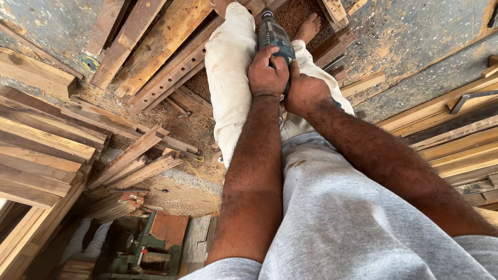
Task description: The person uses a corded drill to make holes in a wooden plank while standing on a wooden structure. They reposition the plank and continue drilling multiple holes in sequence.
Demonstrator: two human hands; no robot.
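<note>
Both arms are stretched forward and down. The left hand (pixel 267 72) is closed in a tight grip, and the right hand (pixel 305 92) presses just beside it.

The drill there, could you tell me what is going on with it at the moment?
A person is gripping a dark blue-green drill with both hands, pointing it away from the body and down between the legs. The left hand wraps the body of the drill; the right hand presses in beside it. The tip is out of view. A long wooden beam with a row of holes lies to the left among planks and sawdust, and a bare foot rests near the drill.
</note>
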